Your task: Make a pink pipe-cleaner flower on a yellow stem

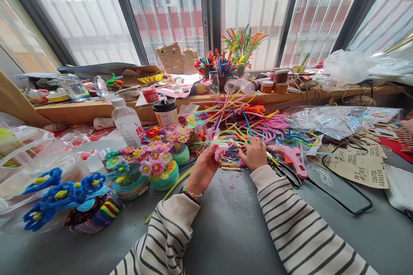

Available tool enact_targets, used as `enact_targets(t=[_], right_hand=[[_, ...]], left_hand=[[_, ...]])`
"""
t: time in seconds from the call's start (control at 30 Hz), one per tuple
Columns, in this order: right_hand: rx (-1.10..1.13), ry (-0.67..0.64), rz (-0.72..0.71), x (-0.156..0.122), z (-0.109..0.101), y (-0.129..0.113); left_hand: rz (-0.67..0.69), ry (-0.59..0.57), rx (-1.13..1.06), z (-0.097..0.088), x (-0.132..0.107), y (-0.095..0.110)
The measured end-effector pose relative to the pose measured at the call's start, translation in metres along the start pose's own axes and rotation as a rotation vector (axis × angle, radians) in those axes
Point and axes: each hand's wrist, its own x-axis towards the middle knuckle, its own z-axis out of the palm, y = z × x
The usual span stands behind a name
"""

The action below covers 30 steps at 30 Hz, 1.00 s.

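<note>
The little pink flower (220, 153) I am working on is a fuzzy pipe-cleaner bloom, pale pink petals round a yellowish middle, small enough to sit at my fingertips. My left hand (204, 170) is pinched shut on it, thumb and fingers closed round its base, holding it up just above the grey bench (226, 223). My right hand (254, 153) sits just beside it, to the right, fingers curled together and closed on a thin pipe-cleaner stem (237, 148) that runs toward the flower; exactly where stem meets bloom I cannot tell. Both hands are near each other, almost touching. Right behind them lies the heap of loose pipe cleaners (248, 122). A pink glue gun (293, 157) lies just right of my right hand, and finished flower pots (163, 167) stand to my left.
</note>
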Motion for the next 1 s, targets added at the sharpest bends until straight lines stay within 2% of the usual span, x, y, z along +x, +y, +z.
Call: enact_targets(t=[0.1, 0.2, 0.33, 0.4, 0.47, 0.63, 0.73, 0.87, 0.93, 1.0], right_hand=[[0.064, 0.085, 0.003, 0.002, 0.001, 0.002], [0.222, 0.211, 0.033, 0.006, -0.001, 0.005], [0.508, 0.352, 0.165, 0.01, -0.013, 0.005], [0.63, 0.313, 0.274, 0.007, -0.02, 0.002], [0.694, 0.216, 0.312, 0.0, -0.026, 0.0], [0.566, -0.08, 0.12, -0.022, -0.03, -0.001], [0.564, -0.209, 0.088, -0.027, -0.029, 0.001], [0.561, -0.277, 0.082, -0.025, -0.03, 0.0], [0.598, -0.257, 0.105, -0.023, -0.033, -0.001], [0.728, -0.189, 0.185, -0.02, -0.037, -0.004]], left_hand=[[0.003, 0.035, -0.007, -0.001, 0.001, 0.0], [0.0, 0.079, -0.02, -0.001, 0.001, 0.001], [-0.022, 0.091, -0.018, 0.0, 0.0, 0.001], [-0.033, 0.087, 0.005, 0.0, 0.0, 0.001], [-0.044, 0.083, 0.036, 0.0, 0.0, 0.0], [-0.034, 0.061, 0.086, -0.002, 0.0, -0.001], [-0.027, 0.039, 0.098, -0.002, 0.0, 0.0], [0.034, -0.007, 0.188, -0.001, 0.001, -0.001], [0.105, -0.014, 0.343, 0.0, 0.0, -0.002], [0.169, -0.031, 0.565, 0.002, -0.002, -0.003]])
